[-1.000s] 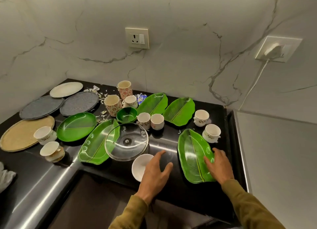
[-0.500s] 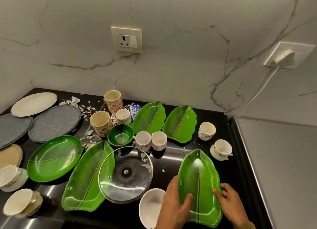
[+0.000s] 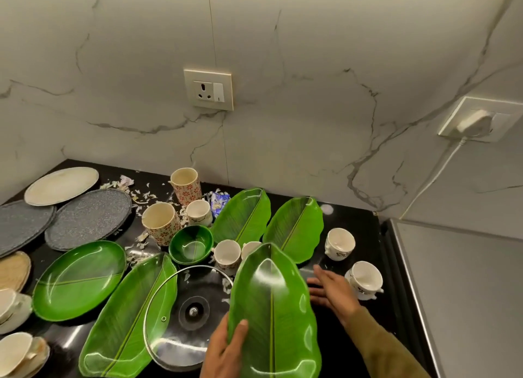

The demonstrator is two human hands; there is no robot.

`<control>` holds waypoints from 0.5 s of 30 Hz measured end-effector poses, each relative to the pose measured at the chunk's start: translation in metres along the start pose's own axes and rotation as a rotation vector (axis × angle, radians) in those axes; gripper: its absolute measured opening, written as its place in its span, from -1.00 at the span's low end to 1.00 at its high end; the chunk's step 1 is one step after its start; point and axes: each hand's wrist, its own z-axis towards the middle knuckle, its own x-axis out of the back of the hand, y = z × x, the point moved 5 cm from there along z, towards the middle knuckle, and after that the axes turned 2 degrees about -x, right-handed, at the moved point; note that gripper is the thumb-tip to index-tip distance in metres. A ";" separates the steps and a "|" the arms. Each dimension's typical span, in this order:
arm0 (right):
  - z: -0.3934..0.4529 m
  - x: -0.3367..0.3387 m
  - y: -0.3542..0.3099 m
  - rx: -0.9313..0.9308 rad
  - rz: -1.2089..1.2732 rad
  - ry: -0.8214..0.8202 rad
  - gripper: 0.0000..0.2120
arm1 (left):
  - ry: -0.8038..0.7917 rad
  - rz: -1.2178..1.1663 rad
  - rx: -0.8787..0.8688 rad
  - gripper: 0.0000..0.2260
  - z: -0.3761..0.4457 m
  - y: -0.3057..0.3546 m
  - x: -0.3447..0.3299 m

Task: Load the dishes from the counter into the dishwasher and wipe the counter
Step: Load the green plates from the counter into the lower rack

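A green leaf-shaped plate point(image 3: 273, 312) is lifted off the black counter point(image 3: 365, 224), tilted toward me. My left hand point(image 3: 223, 349) grips its left edge, thumb on top. My right hand point(image 3: 331, 291) is off the plate, fingers straight, hovering just right of it. Two more leaf plates point(image 3: 246, 216) point(image 3: 295, 227) lie behind, and another point(image 3: 127, 321) at the left under a glass lid point(image 3: 186, 318). White cups point(image 3: 339, 243) point(image 3: 365, 278) stand at the right.
A round green plate point(image 3: 79, 278), a green bowl point(image 3: 191, 247), floral mugs point(image 3: 161, 222), grey plates point(image 3: 87, 219), a cream plate point(image 3: 60, 185) and paper scraps crowd the left. A steel appliance top point(image 3: 464, 292) adjoins the counter on the right. Wall sockets point(image 3: 208, 90) sit above.
The leaf plate has come up off the counter and tilted toward me. My left hand now grips its edge; my right hand has let go and moved right.
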 end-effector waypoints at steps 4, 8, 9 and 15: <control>0.072 -0.032 -0.023 -0.068 0.016 0.059 -0.70 | 0.037 -0.031 -0.057 -0.90 -0.011 0.012 0.004; 0.103 -0.037 -0.033 -0.059 -0.114 0.172 -0.72 | 0.153 -0.073 -0.077 -0.66 -0.012 0.005 0.005; 0.105 -0.039 -0.034 -0.027 -0.156 0.191 -0.74 | 0.182 -0.077 -0.078 -0.64 -0.012 0.003 0.005; 0.058 -0.037 -0.071 0.341 -0.543 0.354 -0.87 | 0.254 -0.117 -0.075 -0.74 -0.015 0.001 0.006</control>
